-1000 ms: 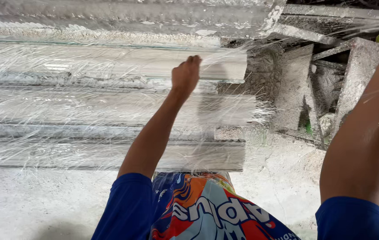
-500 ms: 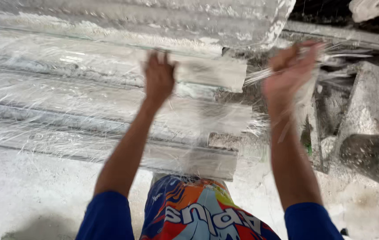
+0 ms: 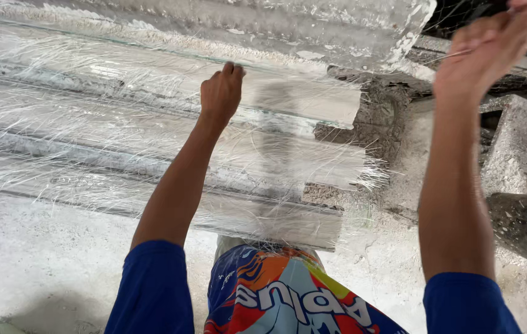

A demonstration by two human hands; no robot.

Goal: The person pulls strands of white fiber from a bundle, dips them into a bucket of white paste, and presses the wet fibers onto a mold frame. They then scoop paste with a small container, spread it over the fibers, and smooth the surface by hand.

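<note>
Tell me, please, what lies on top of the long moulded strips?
Thin white fibres lie spread over the strips, and the left hand presses on them. The right hand pulls a few strands. The strips' surface beneath the fibres is partly hidden.

Stepped mould (image 3: 152, 117) fills left; grey blocks (image 3: 510, 148) crowd right; dusty gap (image 3: 393, 204) between open.

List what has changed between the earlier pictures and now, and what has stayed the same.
The right hand came into view, closed on a bundle of glassy fibres, and rose to the upper right. The left hand kept pressing on the fibre-covered ridged mould, shifting only slightly. The mould and the dusty floor look unchanged.
</note>
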